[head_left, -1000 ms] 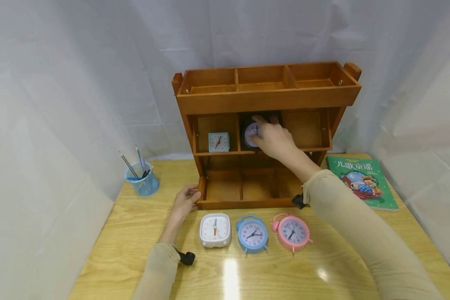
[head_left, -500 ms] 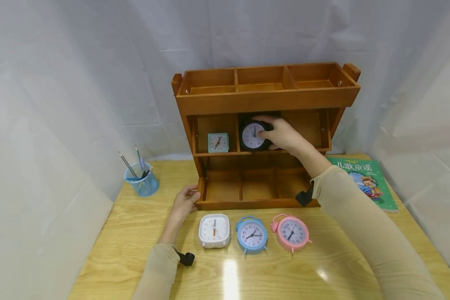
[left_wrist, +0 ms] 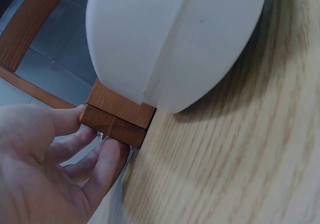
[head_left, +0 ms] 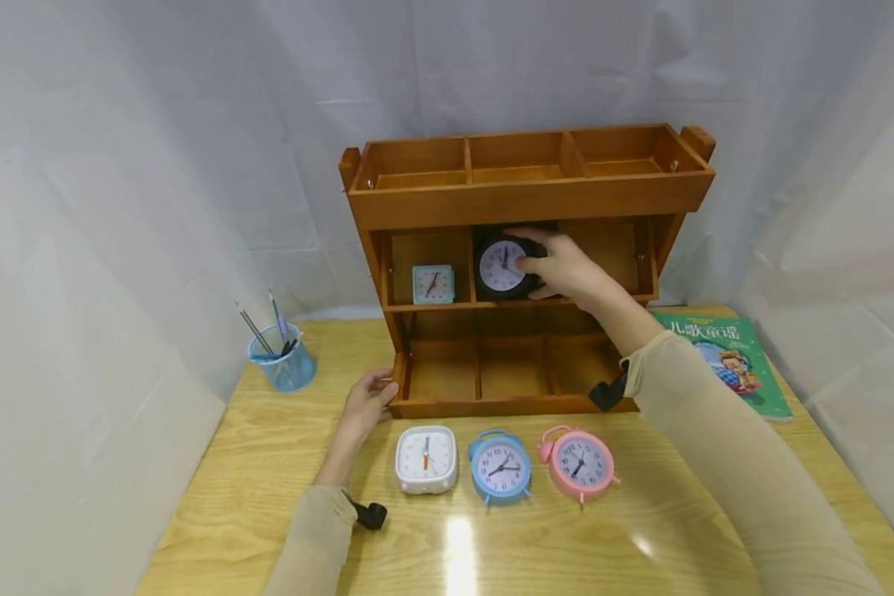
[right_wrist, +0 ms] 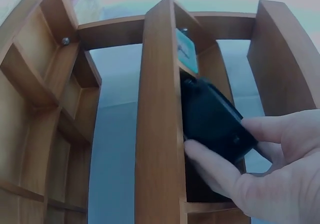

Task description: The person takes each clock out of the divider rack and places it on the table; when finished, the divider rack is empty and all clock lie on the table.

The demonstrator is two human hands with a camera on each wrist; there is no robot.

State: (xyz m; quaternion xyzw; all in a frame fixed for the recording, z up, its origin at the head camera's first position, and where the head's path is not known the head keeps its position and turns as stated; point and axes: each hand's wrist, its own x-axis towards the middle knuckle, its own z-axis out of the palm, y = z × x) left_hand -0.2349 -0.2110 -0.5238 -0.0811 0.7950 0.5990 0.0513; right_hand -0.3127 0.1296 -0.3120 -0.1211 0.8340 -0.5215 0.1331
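A black alarm clock [head_left: 502,266] with a white dial stands in the middle compartment of the wooden shelf's [head_left: 521,199] middle tier. My right hand [head_left: 566,266] grips it by its right side, thumb at the front and fingers over the top. The right wrist view shows the dark clock body [right_wrist: 212,121] between thumb and fingers. My left hand [head_left: 367,399] holds the lower left corner of the shelf, and in the left wrist view thumb and fingers pinch its wooden end [left_wrist: 117,119]. A small mint-green square clock [head_left: 434,284] stands in the compartment to the left.
On the table before the shelf lie a white clock [head_left: 426,459], a blue alarm clock [head_left: 500,468] and a pink alarm clock [head_left: 581,463] in a row. A blue pen cup [head_left: 286,368] stands at left. A green book [head_left: 760,372] lies at right, partly behind the right sleeve.
My right hand has shifted right along the black clock, uncovering its dial, and the clock has settled slightly left. The left hand stays at the shelf's corner.
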